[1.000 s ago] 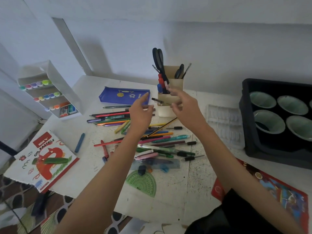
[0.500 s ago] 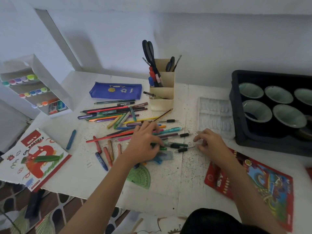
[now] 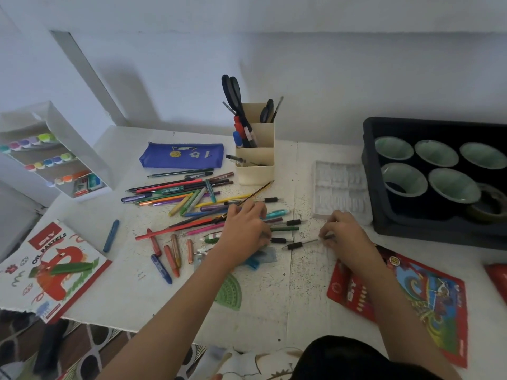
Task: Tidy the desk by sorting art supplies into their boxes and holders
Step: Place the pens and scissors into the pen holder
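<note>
At the far left a white marker rack (image 3: 55, 149) stands tilted at the worktop's (image 3: 274, 311) corner, with rows of coloured caps showing. In front of it an oil pastels box (image 3: 49, 272) lies flat at the worktop's edge, with a green pastel (image 3: 74, 268) lying on its lid. A lone blue crayon (image 3: 111, 235) lies just to the right of the box.

A blue pencil case (image 3: 181, 155) rests near the back wall. In front of it is the loose pile of coloured pencils and pens (image 3: 178, 194), fanned across the middle of the worktop. Nearer the person lie a few stubby crayons (image 3: 170, 253) and a green protractor (image 3: 230, 290).

The left hand (image 3: 244, 229) lies palm down on the right end of the pile, fingers bent over several pens. Whether they actually grip one cannot be told. Behind it stands the cream holder (image 3: 255, 157), with black scissors (image 3: 230, 91) and a few pens upright in its compartments.

The right hand (image 3: 343, 231) rests on the worktop with its fingertips pinched together on the bare end of a thin pen (image 3: 301, 244) that has a black grip and lies flat. Beyond this hand is a clear plastic tray (image 3: 340, 190). A red pencil box (image 3: 433, 297) lies under the right forearm. At the far right a black crate (image 3: 411, 231) holds green bowls (image 3: 452, 185) and a roll of tape (image 3: 491, 207).
</note>
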{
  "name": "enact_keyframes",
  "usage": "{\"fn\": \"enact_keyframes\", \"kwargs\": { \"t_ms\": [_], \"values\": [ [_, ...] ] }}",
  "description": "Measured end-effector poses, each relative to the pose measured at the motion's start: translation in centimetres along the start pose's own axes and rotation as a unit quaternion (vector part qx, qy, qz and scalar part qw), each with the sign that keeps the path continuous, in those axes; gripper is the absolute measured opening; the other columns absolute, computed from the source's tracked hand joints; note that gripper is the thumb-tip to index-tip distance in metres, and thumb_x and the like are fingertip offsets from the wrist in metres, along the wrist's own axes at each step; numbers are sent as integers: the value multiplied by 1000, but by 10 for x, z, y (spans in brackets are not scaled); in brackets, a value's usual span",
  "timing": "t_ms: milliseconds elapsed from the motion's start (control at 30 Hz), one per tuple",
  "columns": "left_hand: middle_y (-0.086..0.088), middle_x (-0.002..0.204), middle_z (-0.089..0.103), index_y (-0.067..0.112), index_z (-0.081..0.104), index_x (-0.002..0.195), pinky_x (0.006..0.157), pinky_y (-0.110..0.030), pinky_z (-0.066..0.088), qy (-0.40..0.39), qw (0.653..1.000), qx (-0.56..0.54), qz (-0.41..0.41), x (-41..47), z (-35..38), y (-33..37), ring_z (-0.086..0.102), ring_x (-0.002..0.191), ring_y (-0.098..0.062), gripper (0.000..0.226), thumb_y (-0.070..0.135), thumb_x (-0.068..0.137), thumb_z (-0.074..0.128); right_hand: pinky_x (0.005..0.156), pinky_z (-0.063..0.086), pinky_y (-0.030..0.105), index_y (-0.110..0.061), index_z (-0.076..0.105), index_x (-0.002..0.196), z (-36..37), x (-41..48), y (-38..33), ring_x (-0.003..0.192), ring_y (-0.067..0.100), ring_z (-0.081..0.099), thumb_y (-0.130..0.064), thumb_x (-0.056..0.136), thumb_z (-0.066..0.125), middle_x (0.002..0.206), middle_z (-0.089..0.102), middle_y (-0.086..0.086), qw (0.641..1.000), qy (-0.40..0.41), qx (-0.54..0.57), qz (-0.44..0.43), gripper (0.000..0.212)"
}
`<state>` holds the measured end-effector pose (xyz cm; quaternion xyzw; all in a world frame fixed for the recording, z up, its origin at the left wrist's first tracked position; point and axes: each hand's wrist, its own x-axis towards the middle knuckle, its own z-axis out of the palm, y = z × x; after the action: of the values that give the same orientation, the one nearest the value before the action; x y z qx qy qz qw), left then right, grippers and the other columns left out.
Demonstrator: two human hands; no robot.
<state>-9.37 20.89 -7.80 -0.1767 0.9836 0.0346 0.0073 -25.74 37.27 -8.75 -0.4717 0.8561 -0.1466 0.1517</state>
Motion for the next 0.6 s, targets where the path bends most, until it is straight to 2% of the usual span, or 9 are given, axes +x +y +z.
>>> {"fn": "enact_keyframes", "kwargs": {
  "t_ms": [100, 200, 267, 367, 433, 500, 533, 600],
  "values": [
    [8, 120, 42, 31, 70, 103, 89, -32, 22, -4, 999, -26, 18, 4, 1, 1, 31, 117, -14, 21, 39, 87, 60, 85, 34, 25, -22, 70, 97, -10, -5, -2, 105, 11, 39, -19, 84, 67, 101, 56, -11, 999, 28, -18, -11, 14],
    [6, 109, 48, 24, 70, 97, 86, -26, 30, 53, 980, -193, -15, 5, 4, -1, 41, 106, -12, 15, 31, 85, 66, 84, 38, 33, -25, 73, 93, -20, -8, -5, 95, 11, 41, -23, 77, 75, 88, 63, -15, 994, 98, 19, -33, 16],
    [7, 103, 53, 21, 67, 94, 85, -23, 40, 89, 943, -315, -51, 7, 1, -1, 50, 98, -9, 9, 23, 85, 67, 79, 39, 32, -25, 73, 88, -26, -11, -10, 91, 12, 44, -20, 71, 80, 80, 63, -17, 983, 152, 91, -43, 19],
    [7, 98, 63, 18, 59, 95, 72, -13, 47, 105, 871, -468, -107, 9, -16, 4, 60, 84, 2, 3, 16, 92, 58, 72, 37, 17, -29, 65, 81, -33, -14, -22, 85, 8, 53, -20, 69, 81, 78, 63, -20, 965, 189, 181, -34, 22],
    [-1, 97, 69, 14, 54, 99, 68, -18, 53, 120, 817, -551, -119, 11, -27, 6, 67, 79, -9, 5, 16, 96, 51, 68, 37, 8, -27, 64, 79, -39, -16, -32, 81, 1, 57, -18, 70, 81, 80, 65, -16, 954, 200, 223, -27, 21],
    [-9, 85, 68, 13, 51, 102, 58, -21, 53, 116, 778, -604, -129, 14, -37, 5, 68, 66, -19, 7, 17, 98, 46, 66, 41, 6, -24, 64, 80, -41, -15, -40, 76, 0, 59, -13, 72, 79, 82, 66, -10, 942, 211, 260, -20, 21],
    [-10, 78, 65, 15, 51, 101, 52, -21, 50, 110, 776, -606, -133, 15, -40, 3, 63, 56, -19, 7, 19, 99, 45, 65, 44, 8, -26, 64, 80, -42, -15, -45, 73, 1, 60, -11, 73, 78, 83, 66, -9, 935, 217, 279, -10, 21],
    [-5, 69, 59, 21, 54, 97, 50, -19, 43, 122, 819, -541, -144, 21, -45, -4, 52, 48, -8, 8, 24, 98, 47, 64, 50, 13, -30, 62, 80, -44, -12, -54, 71, 2, 62, -11, 78, 73, 85, 66, -12, 923, 218, 317, 17, 22]
  ]
}}
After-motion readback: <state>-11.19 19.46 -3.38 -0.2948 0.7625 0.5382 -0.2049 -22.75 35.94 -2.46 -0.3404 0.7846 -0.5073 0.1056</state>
